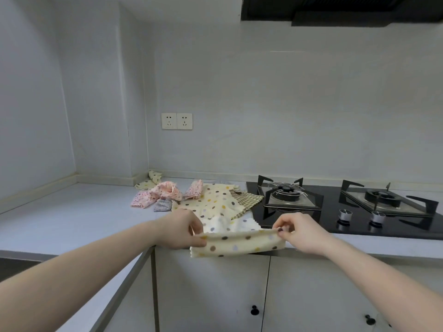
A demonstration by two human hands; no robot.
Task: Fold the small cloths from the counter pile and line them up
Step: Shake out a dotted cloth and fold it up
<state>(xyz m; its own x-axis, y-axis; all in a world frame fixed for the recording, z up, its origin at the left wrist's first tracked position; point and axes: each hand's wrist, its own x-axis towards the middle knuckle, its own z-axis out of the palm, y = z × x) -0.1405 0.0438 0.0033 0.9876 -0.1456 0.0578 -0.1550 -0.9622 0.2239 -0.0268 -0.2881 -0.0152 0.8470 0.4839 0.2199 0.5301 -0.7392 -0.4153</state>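
Folding was under way on one dotted cloth (236, 243) at the counter's (72, 219) front edge.
Left hand (182, 230) and right hand (296, 232) each pinched an end of its doubled top fold, stretched between them. Pile (165, 194) lay at eleven o'clock, more cloths just beyond. Next move likely called for laying it flat and halving it, corners matched.

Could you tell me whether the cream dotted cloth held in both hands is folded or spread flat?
Folded: the cream dotted cloth hangs doubled over, layered edges at its lower left, pinched by the left hand and right hand.
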